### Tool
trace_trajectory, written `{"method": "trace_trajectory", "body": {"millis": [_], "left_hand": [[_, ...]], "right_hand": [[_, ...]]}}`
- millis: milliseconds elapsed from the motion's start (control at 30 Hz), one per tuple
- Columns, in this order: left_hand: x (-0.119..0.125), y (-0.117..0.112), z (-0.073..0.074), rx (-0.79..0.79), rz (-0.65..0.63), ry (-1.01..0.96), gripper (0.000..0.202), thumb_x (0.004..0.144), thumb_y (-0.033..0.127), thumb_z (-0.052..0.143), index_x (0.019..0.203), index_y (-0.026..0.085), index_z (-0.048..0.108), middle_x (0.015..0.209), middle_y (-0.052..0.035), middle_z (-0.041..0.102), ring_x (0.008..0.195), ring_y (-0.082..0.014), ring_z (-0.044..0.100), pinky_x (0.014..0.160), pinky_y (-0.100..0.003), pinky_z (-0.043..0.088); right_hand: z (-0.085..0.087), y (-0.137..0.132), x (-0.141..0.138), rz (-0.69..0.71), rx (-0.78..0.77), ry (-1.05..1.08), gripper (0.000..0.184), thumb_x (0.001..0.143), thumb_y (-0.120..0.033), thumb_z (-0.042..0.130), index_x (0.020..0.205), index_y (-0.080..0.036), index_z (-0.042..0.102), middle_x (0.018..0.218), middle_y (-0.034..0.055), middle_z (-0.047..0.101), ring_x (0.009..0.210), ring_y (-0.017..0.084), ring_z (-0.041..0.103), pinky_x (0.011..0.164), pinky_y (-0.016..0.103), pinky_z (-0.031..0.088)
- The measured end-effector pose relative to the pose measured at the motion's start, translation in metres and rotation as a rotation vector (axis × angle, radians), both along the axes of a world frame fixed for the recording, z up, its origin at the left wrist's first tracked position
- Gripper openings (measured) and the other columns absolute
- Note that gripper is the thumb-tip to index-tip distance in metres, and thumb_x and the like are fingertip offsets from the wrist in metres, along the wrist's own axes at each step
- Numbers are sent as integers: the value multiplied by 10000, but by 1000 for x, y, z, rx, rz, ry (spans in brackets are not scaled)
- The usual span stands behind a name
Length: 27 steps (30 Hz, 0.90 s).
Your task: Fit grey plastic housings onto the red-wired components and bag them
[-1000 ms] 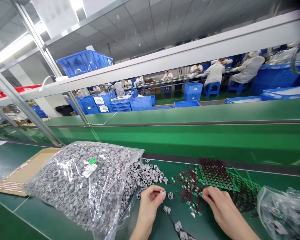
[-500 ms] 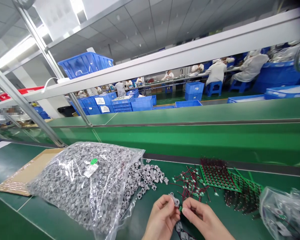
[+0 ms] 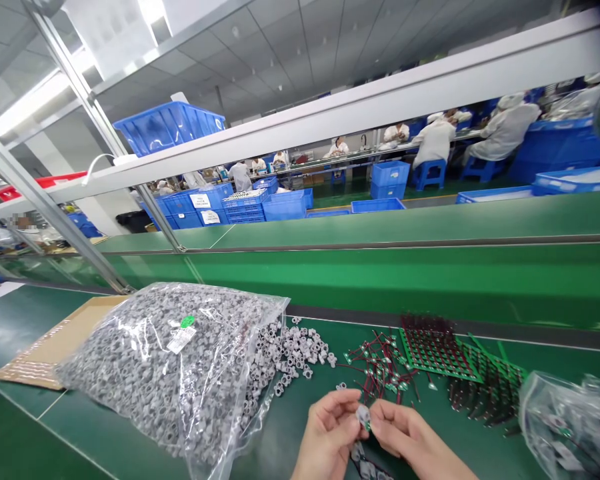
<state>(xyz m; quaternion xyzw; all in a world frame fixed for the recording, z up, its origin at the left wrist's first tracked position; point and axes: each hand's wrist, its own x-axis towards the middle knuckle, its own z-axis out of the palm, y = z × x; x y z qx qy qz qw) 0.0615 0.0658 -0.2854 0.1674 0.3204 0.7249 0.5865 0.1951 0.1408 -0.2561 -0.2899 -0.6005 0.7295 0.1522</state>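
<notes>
My left hand (image 3: 330,430) pinches a small grey plastic housing (image 3: 363,415) between thumb and fingers. Close against it, my right hand (image 3: 403,430) has its fingertips closed on a small green circuit board (image 3: 368,426), mostly hidden by the fingers. Board and housing meet between the two hands; how far one sits inside the other I cannot tell. Below the hands lie grey housings with dark wires (image 3: 367,467), partly covered. One loose grey housing (image 3: 341,385) rests on the bench just beyond my left hand.
A large clear bag of grey housings (image 3: 145,360) lies left, spilling a pile (image 3: 300,350). Behind my right hand are wired boards (image 3: 385,367) and green board panels (image 3: 440,353). A clear bag (image 3: 570,427) stands right, cardboard (image 3: 55,340) far left. People sit beyond the bench.
The grey housing and the green board have come together, and the housing is turned and slightly farther right. Both hands have shifted a little to the right.
</notes>
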Motion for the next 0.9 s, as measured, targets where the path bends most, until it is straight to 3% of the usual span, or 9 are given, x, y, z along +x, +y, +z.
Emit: {"method": "trace_trajectory", "body": {"millis": [133,333,433,533,733,900], "left_hand": [[-6,-4,3,59,-47,219,326,660,291,863,931,136,770,806,-69,687,678,-97,619,670,-187,479],[-12,-7,11,-89,-23,373,335,659,370,855,802,103,711,759,-83,699,622,-107,608,619,-207,490],[-11,-8,4,-114,24,449,397,688,430,823,900,110,720,818,-113,715,688,-130,623,631,-201,481],[-9,-9,-7,-42,52,523,449,744,477,763,1038,139,735,853,-108,693,721,-152,628,662,-230,496],[-3,-9,-14,87,100,615,286,800,411,720,932,163,776,846,-93,637,722,-139,595,653,-217,474],[-1,-9,-11,-1,120,618,296,727,409,773,867,148,779,801,-81,628,683,-129,587,603,-191,447]], "right_hand": [[-10,1,1,9,40,19,524,793,-682,571,730,-171,474,682,-34,371,655,112,291,604,214,279],[-10,-1,0,14,45,-16,560,784,-714,553,691,-179,419,661,-42,332,634,105,267,580,210,260],[-5,-3,1,-9,46,-26,581,778,-741,535,687,-183,400,663,-44,312,632,104,249,575,208,253],[-3,-3,1,1,36,-22,593,766,-756,533,687,-183,399,667,-42,320,634,105,249,580,206,261],[-8,-1,1,-25,49,-42,567,743,-718,583,664,-189,392,638,-49,295,613,103,240,562,199,270],[-15,-2,-2,-69,149,-83,538,752,-698,552,661,-191,397,652,-38,324,626,113,300,577,206,308]]}}
